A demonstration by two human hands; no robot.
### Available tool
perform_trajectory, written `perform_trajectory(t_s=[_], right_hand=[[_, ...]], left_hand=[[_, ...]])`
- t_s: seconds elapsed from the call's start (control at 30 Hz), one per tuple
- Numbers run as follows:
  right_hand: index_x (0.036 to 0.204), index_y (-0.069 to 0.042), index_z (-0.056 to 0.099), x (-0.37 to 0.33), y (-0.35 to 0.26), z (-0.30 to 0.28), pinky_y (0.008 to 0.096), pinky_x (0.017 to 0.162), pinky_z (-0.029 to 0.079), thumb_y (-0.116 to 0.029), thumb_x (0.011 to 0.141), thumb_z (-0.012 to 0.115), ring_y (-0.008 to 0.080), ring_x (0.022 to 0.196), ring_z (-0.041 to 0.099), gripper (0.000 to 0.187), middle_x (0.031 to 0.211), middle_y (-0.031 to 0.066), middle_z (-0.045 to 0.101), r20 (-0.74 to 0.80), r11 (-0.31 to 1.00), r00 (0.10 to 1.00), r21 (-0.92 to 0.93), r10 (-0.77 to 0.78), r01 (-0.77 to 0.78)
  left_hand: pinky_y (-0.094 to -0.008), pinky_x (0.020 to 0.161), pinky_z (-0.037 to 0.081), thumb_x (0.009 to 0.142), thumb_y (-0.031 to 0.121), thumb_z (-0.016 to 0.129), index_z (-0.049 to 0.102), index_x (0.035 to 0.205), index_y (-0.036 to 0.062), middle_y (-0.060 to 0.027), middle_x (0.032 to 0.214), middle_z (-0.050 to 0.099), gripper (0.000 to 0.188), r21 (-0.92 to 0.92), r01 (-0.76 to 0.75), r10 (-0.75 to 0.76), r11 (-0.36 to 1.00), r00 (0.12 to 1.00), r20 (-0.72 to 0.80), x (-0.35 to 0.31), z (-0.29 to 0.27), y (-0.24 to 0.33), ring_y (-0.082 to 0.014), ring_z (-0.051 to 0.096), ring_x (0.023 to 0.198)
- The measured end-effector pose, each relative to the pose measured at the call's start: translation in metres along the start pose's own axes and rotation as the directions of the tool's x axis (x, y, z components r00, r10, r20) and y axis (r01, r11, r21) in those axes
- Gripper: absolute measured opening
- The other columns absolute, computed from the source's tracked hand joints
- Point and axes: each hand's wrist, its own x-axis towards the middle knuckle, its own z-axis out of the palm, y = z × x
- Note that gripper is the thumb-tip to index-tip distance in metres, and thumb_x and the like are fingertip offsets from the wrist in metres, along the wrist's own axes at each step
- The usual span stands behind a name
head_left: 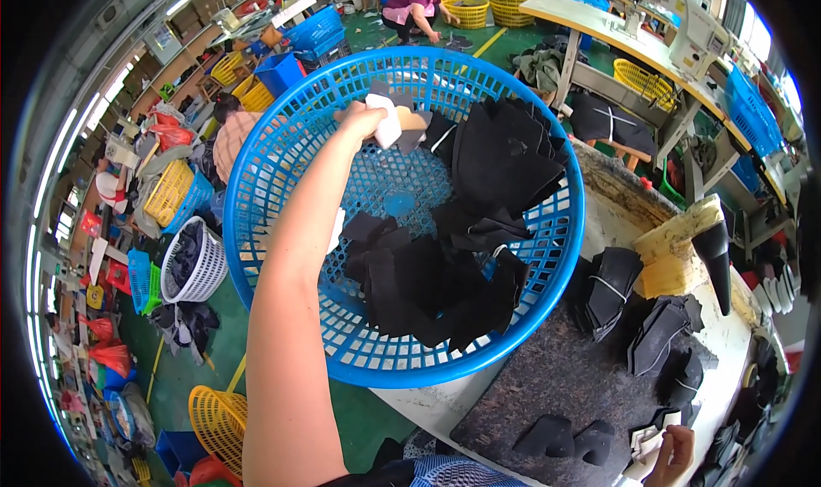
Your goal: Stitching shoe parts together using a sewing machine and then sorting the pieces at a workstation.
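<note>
A large blue plastic basket [409, 383] stands in front of me. My left hand [361, 123] reaches to its far left side and is closed around a white folded piece [385, 124]. Grey and tan cut pieces [412, 121] show just beside that hand; whether it holds them too is unclear. Black cut fabric pieces [505, 158] lie in loose stacks inside the basket. At the lower right, my right hand [674, 455] has curled fingers at some white pieces [646, 446] and seems to grip them. Another white piece [335, 230] shows partly behind my left forearm.
Tied black bundles [609, 290] and loose black pieces [547, 436] lie on a dark board [505, 401] at the right. A worn yellowish block [684, 243] stands beyond them. A white basket [195, 260] is on the left floor. People crouch or sit farther off.
</note>
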Motion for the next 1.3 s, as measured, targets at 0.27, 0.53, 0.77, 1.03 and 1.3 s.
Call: perform_trajectory(t_s=[0.27,0.53,0.77,1.03,1.3], right_hand=[[0.108,0.004,0.070,-0.015,0.002,-0.002,0.0331,0.086,0.054,-0.009,0.102,0.068,0.0178,0.096,0.067,0.014,0.103,0.0102,0.073,-0.080,0.977,0.975,-0.024,0.208,-0.211],[0.100,0.002,0.063,-0.026,0.002,-0.003,0.0267,0.077,0.046,0.000,0.101,0.057,0.0130,0.087,0.059,0.006,0.091,0.0059,0.063,-0.116,0.988,0.981,0.055,0.152,-0.147],[0.097,0.002,0.065,-0.054,-0.014,-0.011,0.0259,0.075,0.046,0.004,0.094,0.062,0.0118,0.078,0.057,0.004,0.085,0.0057,0.063,-0.034,0.990,0.991,0.050,0.131,-0.130],[0.101,0.002,0.069,-0.073,-0.014,-0.039,0.0331,0.084,0.050,0.003,0.089,0.064,0.0213,0.090,0.065,0.013,0.096,0.0116,0.068,-0.014,0.952,0.954,-0.052,0.301,-0.301],[0.106,0.002,0.071,-0.072,0.032,-0.045,0.0295,0.085,0.053,-0.007,0.096,0.068,0.0139,0.092,0.067,0.014,0.096,0.0062,0.072,-0.258,0.925,0.899,0.242,0.354,-0.294]], left_hand=[[-0.0286,0.064,0.046,0.068,0.032,0.095,0.071,0.100,0.0120,0.0030,0.090,0.070,0.044,-0.307,0.206,-0.198,0.929,0.978,0.057,-0.056,-0.007,0.034,-0.0060,0.061,0.081],[-0.0457,0.100,0.050,0.087,0.020,0.082,0.063,0.132,0.0074,-0.0082,0.126,0.071,0.050,-0.696,0.032,0.134,0.718,0.974,0.183,-0.091,-0.103,0.045,-0.0229,0.066,0.117],[-0.0483,0.110,0.043,0.086,0.032,0.082,0.060,0.139,0.0128,-0.0072,0.135,0.065,0.061,-0.681,0.177,0.034,0.711,0.958,0.284,-0.104,-0.084,0.040,-0.0234,0.059,0.127],[-0.0381,0.091,0.056,0.085,0.022,0.081,0.073,0.122,0.0035,-0.0079,0.116,0.076,0.042,-0.227,-0.180,0.256,0.957,0.894,0.368,-0.123,0.015,0.054,-0.0200,0.071,0.104],[-0.0430,0.117,0.032,0.098,0.041,0.066,0.061,0.144,0.0125,-0.0063,0.149,0.055,0.055,-0.449,-0.118,0.216,0.886,0.961,0.174,-0.058,-0.152,0.029,-0.0179,0.048,0.138]])
